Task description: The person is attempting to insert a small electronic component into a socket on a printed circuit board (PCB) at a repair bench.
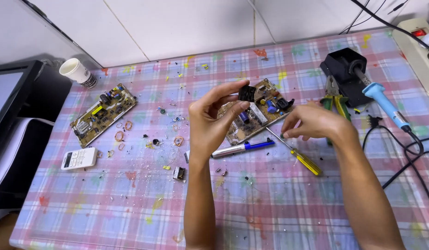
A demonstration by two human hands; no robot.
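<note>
Above the circuit board (256, 115) on the worktop (270, 203), the left hand (214, 120) is pinching a small black component (247, 93) at its fingertips; the right hand (311, 122), fingers nearly closed, is touching the screwdriver (295, 153). A loosening pinch risks dropping the part among the scattered debris.

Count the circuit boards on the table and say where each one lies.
2. One circuit board lies at the table's left, near the paper cup. The other board lies at the centre, partly hidden behind the left hand.
</note>
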